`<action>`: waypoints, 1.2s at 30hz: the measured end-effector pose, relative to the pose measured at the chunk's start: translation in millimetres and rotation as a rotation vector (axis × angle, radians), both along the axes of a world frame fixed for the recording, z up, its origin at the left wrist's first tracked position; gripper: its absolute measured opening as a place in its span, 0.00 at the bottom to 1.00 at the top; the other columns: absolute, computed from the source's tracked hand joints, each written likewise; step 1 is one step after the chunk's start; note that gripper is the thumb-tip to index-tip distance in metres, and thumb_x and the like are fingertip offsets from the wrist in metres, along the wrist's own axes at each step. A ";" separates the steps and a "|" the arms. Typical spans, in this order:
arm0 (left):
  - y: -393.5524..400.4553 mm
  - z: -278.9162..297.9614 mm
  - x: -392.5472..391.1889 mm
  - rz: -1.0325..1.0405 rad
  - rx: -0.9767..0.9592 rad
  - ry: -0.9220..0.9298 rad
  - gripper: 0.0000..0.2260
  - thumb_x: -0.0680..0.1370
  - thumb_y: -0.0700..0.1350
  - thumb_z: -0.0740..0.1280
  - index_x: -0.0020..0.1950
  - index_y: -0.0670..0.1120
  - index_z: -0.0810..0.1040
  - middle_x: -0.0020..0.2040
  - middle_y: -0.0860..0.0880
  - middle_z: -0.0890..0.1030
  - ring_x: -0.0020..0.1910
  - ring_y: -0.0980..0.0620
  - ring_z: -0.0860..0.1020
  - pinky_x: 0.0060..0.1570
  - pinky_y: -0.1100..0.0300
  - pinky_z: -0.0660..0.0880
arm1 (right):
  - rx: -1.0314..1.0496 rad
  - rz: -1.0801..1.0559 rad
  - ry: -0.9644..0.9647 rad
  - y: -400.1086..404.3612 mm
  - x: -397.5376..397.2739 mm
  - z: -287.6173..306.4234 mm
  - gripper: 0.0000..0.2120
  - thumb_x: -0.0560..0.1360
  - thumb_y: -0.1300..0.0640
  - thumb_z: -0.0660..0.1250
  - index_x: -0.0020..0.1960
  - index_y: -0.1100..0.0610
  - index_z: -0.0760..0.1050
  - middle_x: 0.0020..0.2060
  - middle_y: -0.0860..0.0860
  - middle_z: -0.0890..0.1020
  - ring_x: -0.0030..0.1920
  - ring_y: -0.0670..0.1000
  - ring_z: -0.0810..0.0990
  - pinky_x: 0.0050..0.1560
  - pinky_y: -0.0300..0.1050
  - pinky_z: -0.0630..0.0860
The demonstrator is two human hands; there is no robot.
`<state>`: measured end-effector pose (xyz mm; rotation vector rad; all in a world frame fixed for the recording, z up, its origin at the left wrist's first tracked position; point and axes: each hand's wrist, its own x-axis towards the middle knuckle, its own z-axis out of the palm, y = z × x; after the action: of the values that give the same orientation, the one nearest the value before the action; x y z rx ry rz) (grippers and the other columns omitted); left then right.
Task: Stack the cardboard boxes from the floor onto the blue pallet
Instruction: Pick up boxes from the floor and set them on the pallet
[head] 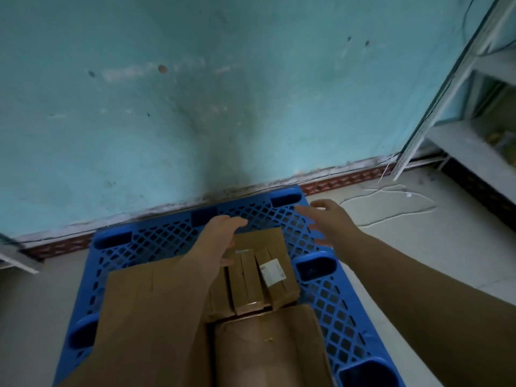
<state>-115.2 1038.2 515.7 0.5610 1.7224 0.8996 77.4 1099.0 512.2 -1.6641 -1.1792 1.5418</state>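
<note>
Counting on the pallet (321, 241), frame centre: two large boxes, one lower left (150, 325), one bottom centre (268, 350), plus about four small boxes (251, 277) packed side by side behind them. Left hand (215, 241) open, flat over the small boxes. Right hand (329, 219) open, fingers spread, empty, above the bare pallet's right edge. Wall (195, 93) runs along the far edge.

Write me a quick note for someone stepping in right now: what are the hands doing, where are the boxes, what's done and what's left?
Left hand: open, over the small boxes, holding nothing.
Right hand: open, empty, above the blue pallet.
Done: small boxes sit mid-pallet; two large boxes lie nearer you, on the pallet too.
Left: no floor boxes show in this view; look round for more, then stack them.
</note>
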 end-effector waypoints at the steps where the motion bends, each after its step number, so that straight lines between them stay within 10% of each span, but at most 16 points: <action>1: -7.3 20.0 7.0 -0.023 0.018 0.005 0.25 0.75 0.48 0.67 0.71 0.50 0.65 0.64 0.48 0.71 0.57 0.49 0.71 0.49 0.50 0.73 | 0.030 -0.013 0.015 -8.6 4.2 23.4 0.26 0.70 0.49 0.71 0.64 0.56 0.68 0.63 0.56 0.73 0.58 0.55 0.74 0.50 0.51 0.70; 10: -88.7 179.4 51.0 -0.383 0.207 0.136 0.11 0.77 0.43 0.65 0.59 0.49 0.73 0.69 0.45 0.69 0.60 0.47 0.71 0.58 0.48 0.72 | 0.211 -0.313 0.087 -143.5 51.9 183.1 0.26 0.70 0.47 0.71 0.64 0.56 0.70 0.62 0.54 0.75 0.59 0.54 0.75 0.52 0.49 0.65; 17: -175.6 231.9 114.5 -0.717 0.318 0.160 0.18 0.75 0.47 0.66 0.64 0.50 0.69 0.61 0.47 0.73 0.55 0.49 0.73 0.57 0.49 0.74 | 0.301 -0.591 0.023 -283.8 101.3 237.1 0.24 0.71 0.48 0.70 0.62 0.58 0.70 0.58 0.54 0.76 0.56 0.54 0.76 0.47 0.46 0.70; 36: -493.2 193.4 397.6 -1.395 0.436 0.030 0.20 0.74 0.48 0.65 0.65 0.55 0.69 0.58 0.49 0.76 0.53 0.50 0.75 0.50 0.52 0.75 | 0.151 -1.138 -0.107 -708.4 309.5 192.1 0.20 0.71 0.48 0.70 0.59 0.53 0.70 0.54 0.50 0.77 0.51 0.50 0.77 0.58 0.52 0.72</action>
<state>282.4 545.0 709.1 1.7440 0.7477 0.1942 386.9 390.6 704.3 -1.8007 -0.2129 0.6232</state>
